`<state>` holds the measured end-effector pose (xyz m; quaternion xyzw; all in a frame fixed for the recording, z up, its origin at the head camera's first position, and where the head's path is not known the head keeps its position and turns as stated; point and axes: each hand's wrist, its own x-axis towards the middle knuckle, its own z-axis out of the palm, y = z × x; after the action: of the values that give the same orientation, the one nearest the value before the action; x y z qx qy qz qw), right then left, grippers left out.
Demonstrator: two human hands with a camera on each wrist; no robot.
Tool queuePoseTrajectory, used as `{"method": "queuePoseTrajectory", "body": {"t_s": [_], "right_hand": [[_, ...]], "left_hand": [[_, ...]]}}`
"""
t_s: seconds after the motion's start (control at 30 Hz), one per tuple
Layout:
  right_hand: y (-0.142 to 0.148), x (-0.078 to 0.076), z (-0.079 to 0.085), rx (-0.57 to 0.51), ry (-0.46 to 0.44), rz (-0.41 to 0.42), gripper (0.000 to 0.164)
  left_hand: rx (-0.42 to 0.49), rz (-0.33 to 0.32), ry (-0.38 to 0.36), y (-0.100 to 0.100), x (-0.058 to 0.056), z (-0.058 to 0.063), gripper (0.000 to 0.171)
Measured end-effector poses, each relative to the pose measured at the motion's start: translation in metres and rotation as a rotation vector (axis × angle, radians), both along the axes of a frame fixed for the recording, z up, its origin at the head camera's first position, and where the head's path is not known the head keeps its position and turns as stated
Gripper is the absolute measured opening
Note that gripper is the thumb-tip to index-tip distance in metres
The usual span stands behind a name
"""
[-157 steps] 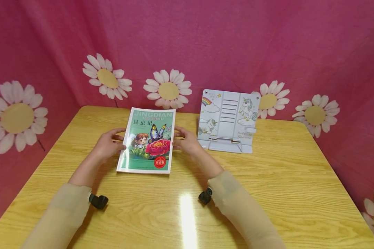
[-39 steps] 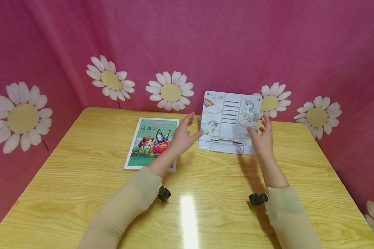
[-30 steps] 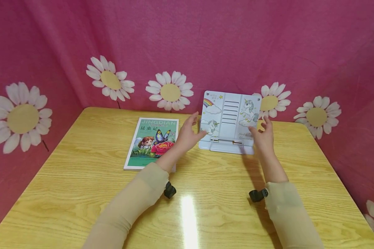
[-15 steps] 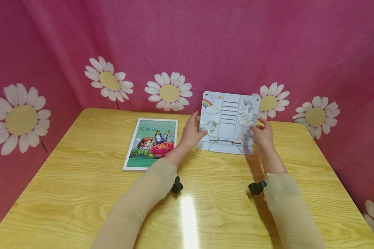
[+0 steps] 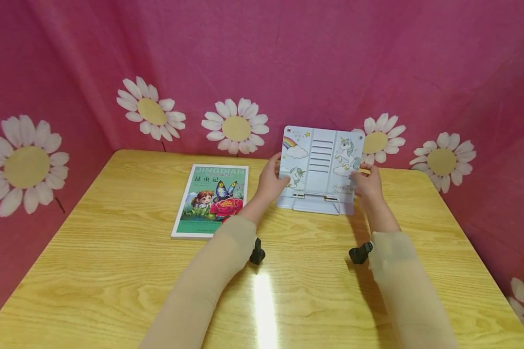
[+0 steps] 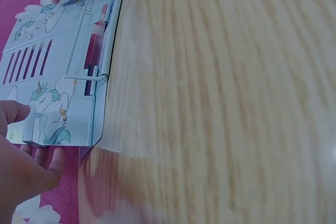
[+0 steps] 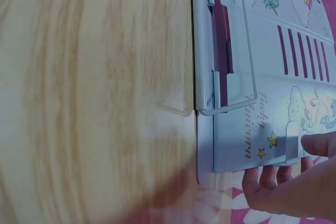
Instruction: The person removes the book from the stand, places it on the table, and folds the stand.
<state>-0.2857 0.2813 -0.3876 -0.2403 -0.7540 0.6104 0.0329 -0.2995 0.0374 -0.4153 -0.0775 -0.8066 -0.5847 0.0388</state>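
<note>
A white metal book stand [image 5: 320, 167] with unicorn and rainbow prints stands propped up at the back of the table, its wire page holder [image 5: 316, 203] folded out at the foot. My left hand [image 5: 270, 183] grips its left edge, thumb on the front panel and fingers behind, as the left wrist view shows. On the opposite edge, my right hand [image 7: 294, 192] pinches the panel with the thumb by a small white clip [image 7: 292, 142], its other fingers underneath. A green-covered children's book [image 5: 211, 198] lies flat left of the stand, partly covered by my left forearm.
The wooden table [image 5: 113, 271] carries both things, with a bright light reflection near its front. Behind the stand hangs a pink curtain [image 5: 192, 58] printed with large white daisies.
Both hands have left the book, which now lies slightly further right, and moved to the book stand. Over the last second they closed in on its side edges and took hold.
</note>
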Motion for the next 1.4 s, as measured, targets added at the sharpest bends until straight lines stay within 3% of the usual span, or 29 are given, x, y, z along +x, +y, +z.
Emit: {"method": "queuePoseTrajectory", "body": {"t_s": [0.2, 0.57, 1.4], "right_hand": [[-0.001, -0.004, 0.0, -0.002, -0.02, 0.004, 0.044], [-0.003, -0.005, -0.001, 0.006, -0.052, -0.005, 0.037], [-0.004, -0.007, -0.001, 0.066, -0.032, 0.046, 0.035]], "left_hand": [[0.0, 0.021, 0.011, -0.001, -0.003, 0.001, 0.065], [0.004, 0.012, -0.035, -0.002, -0.003, 0.004, 0.062], [-0.004, 0.047, -0.059, -0.006, 0.007, 0.005, 0.063]]}}
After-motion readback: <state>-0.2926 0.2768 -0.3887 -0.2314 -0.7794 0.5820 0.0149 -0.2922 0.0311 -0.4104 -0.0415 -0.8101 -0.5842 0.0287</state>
